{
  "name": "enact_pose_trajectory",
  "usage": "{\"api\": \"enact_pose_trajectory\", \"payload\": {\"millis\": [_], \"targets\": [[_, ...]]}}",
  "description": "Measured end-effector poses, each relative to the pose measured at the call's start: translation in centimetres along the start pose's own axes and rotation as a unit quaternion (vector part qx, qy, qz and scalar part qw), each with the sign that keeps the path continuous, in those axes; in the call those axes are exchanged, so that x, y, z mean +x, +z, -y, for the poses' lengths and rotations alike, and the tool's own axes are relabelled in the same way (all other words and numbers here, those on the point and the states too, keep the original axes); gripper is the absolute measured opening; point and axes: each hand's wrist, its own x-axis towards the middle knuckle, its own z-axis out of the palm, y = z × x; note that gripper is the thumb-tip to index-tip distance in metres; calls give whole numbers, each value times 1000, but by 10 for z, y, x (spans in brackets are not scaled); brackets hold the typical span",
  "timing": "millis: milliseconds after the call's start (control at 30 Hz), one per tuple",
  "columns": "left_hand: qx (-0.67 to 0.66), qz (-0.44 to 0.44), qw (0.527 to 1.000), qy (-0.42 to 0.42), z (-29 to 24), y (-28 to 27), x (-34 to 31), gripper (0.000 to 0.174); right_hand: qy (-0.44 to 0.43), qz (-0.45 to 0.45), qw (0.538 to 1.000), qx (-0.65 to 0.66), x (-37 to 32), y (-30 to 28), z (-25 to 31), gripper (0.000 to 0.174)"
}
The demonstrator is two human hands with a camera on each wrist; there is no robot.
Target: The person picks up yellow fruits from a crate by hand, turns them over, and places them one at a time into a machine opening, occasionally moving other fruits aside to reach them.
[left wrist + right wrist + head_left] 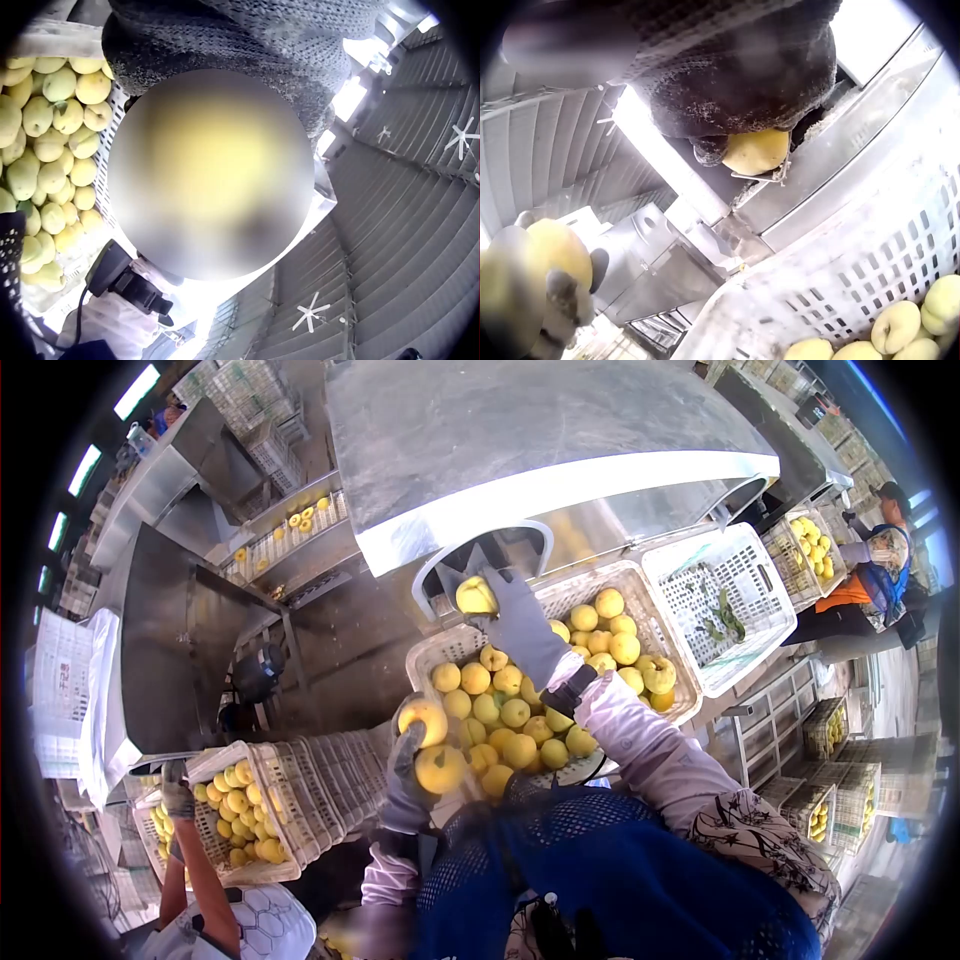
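In a grey glove, my right hand (515, 622) holds a yellow fruit (476, 595) at the metal chute opening beyond the crates. The right wrist view shows that glove (739, 75) curled over the fruit (756, 152). My gloved left hand (405, 785) grips a yellow fruit (423, 722), with another fruit (440, 769) against it, over the near crate's left edge. In the left wrist view a blurred disc hides most of what the gloved hand (247, 45) holds. Yellow fruits (515, 712) fill the near crate (425, 657); a second crate (683, 665) beside it also holds fruits.
A white crate (668, 565) with a few leaves stands at the right. The metal machine (530, 435) spans the far side. Stacked crates (330, 790) and a person's arms (205, 890) are at the lower left. Another person (885, 565) stands at the far right with a crate.
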Motion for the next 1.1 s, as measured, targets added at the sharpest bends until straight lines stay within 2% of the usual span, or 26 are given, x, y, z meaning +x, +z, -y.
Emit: {"api": "enact_pose_trajectory", "payload": {"millis": [67, 167, 233, 300, 333, 367, 400, 433, 467, 500, 533, 567, 600, 633, 667, 700, 733, 800, 967, 1033, 1067, 1100], "targets": [[-10, 7, 1000, -10, 5, -6, 0, 58, -4, -19, 1000, 11, 17, 10, -5, 76], [-23, 6, 1000, -20, 8, -6, 0, 63, 41, 1, 999, -2, 52, 16, 6, 76], [-18, 14, 999, -22, 0, 5, 3, 63, 25, -71, 995, -64, 65, 13, 18, 77], [2, 4, 999, -35, -5, 14, 7, 62, 102, -1, 994, 49, 59, -28, 38, 81], [13, 23, 999, -29, -9, 18, 10, 63, 82, 16, 994, 63, 51, -32, 29, 86], [25, 45, 998, -22, -14, 20, 14, 66, 91, -9, 977, 194, 38, -35, 30, 81], [22, 42, 999, -20, -20, 23, 22, 66, 135, 89, 968, 190, 27, -64, 57, 77], [13, 74, 997, -35, -25, 25, 28, 70, 178, 183, 949, 182, 9, -90, 86, 73], [4, 107, 993, -52, -27, 25, 32, 75, 179, 184, 950, 179, -8, -86, 88, 73], [1, 108, 993, -53, -26, 20, 36, 75, 138, 262, 925, 238, -24, -77, 83, 81], [111, 136, 984, -28, -22, 9, 43, 72, 95, 336, 889, 296, -40, -69, 81, 89], [222, 162, 962, -1, -20, 1, 49, 69, 78, 280, 926, 242, -55, -64, 86, 78], [330, 188, 925, 25, -17, -5, 51, 66, 108, 274, 908, 298, -56, -67, 83, 73], [331, 190, 924, 26, -27, 7, 47, 66, 133, 269, 886, 353, -52, -69, 79, 68], [264, 183, 946, -44, -43, 29, 38, 68, 132, 267, 887, 353, -51, -69, 77, 68], [194, 173, 959, -116, -49, 43, 31, 70, 151, 262, 901, 310, -53, -70, 76, 63], [195, 176, 958, -117, -45, 47, 30, 70, 169, 257, 913, 266, -55, -71, 73, 59], [239, 154, 958, -15, -39, 52, 29, 70, 175, 246, 910, 284, -61, -65, 61, 60], [239, 142, 960, -5, -42, 52, 29, 64, 218, 225, 874, 371, -69, -77, 75, 72], [239, 136, 961, 15, -40, 52, 30, 63, 32, 215, 955, 200, -71, -82, 74, 80], [364, 153, 903, 168, -36, 57, 27, 62, -10, 220, 946, 240, -69, -85, 72, 84], [474, 164, 807, 313, -34, 60, 24, 63, -10, 221, 945, 241, -66, -83, 64, 84]]}}
